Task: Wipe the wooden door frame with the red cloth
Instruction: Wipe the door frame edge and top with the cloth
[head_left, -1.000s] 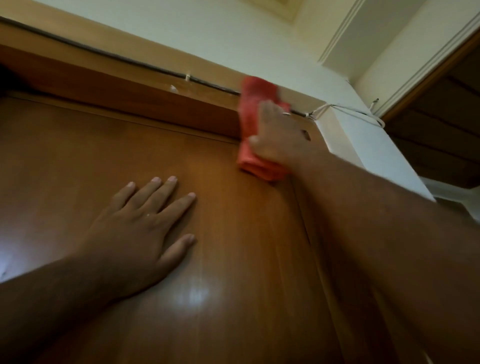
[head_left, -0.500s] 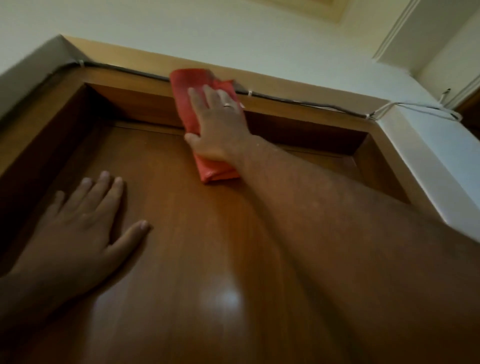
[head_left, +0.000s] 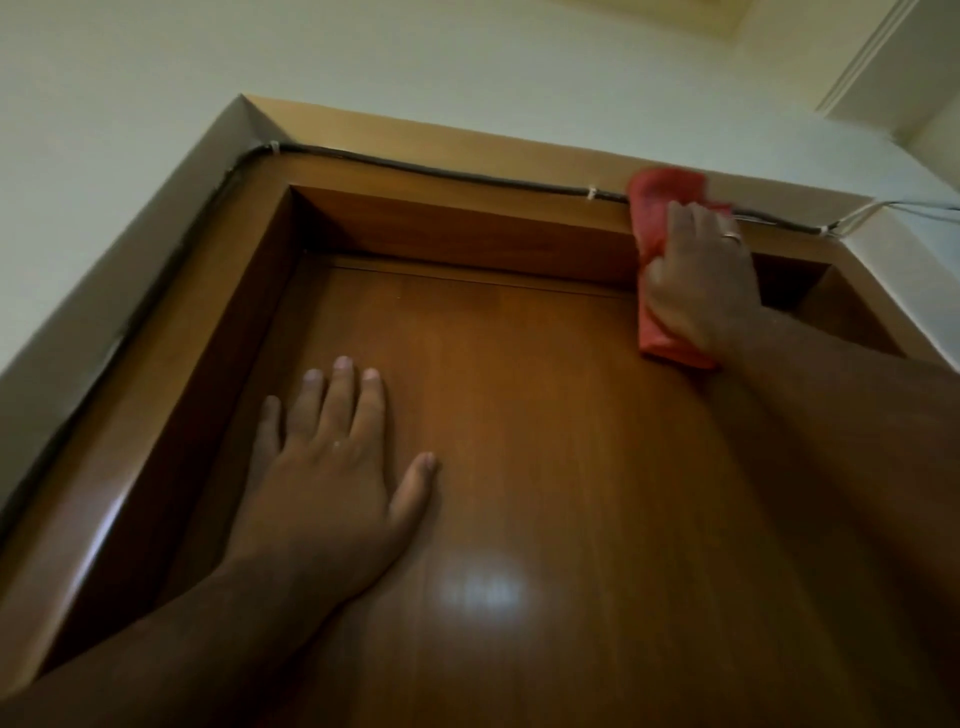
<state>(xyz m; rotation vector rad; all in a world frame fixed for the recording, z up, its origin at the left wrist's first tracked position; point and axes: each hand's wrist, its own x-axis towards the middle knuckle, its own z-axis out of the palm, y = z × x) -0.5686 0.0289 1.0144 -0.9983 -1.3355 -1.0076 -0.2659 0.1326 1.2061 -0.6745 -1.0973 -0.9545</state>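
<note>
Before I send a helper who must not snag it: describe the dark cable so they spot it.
Find the wooden door frame. The dark cable runs along its top rail and down its left side. It is thin, black, clipped down, unlike the white wires at the right corner.

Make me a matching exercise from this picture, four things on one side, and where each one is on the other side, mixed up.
Things:
1. left hand
2. right hand
3. red cloth
4. black cable

Places:
A. runs along the top of the door frame
B. flat on the door, fingers spread
C. under the right hand, against the frame's upper right part
D. pressing the cloth

Pairs: 1-B, 2-D, 3-C, 4-A
</note>
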